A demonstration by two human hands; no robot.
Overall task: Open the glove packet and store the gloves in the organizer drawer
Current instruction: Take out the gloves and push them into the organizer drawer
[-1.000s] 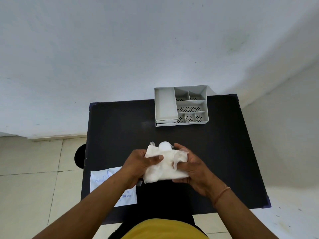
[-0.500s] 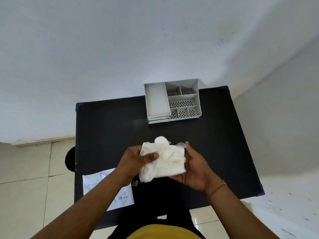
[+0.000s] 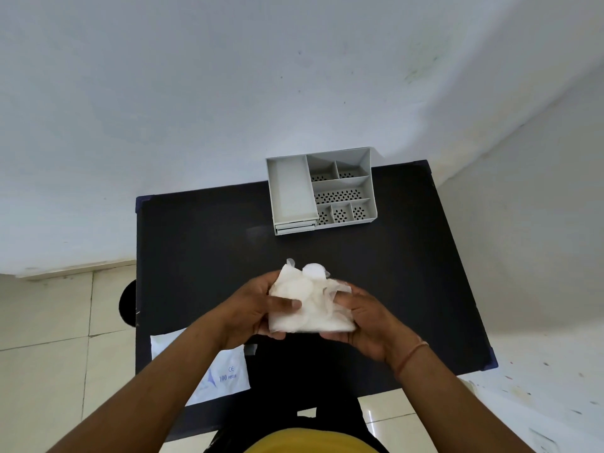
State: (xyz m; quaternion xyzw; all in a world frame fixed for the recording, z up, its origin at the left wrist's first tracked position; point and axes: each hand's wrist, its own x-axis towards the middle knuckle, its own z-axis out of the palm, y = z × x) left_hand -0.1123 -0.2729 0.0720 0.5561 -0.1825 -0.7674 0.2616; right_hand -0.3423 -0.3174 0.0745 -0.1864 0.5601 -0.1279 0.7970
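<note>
A bundle of thin translucent white gloves [image 3: 310, 305] is held above the middle of the black table [image 3: 196, 256]. My left hand [image 3: 258, 308] grips its left side with the thumb on top. My right hand [image 3: 366, 318] cups its right side from below, fingers curled onto the plastic. The emptied glove packet [image 3: 225, 371], flat and white with blue print, lies at the table's near left edge, partly under my left forearm. The grey organizer [image 3: 322, 189] stands at the table's far edge, its drawers [image 3: 295, 227] shut at the front left.
The organizer has one long plain tray on the left and several perforated compartments on the right. A white wall rises behind the table. Tiled floor shows to the left, and a dark round object [image 3: 127, 304] sits beside the table's left edge.
The right thumb has come back onto the bundle and both hands press it tighter. The glove tips sticking out at the top have shifted slightly.
</note>
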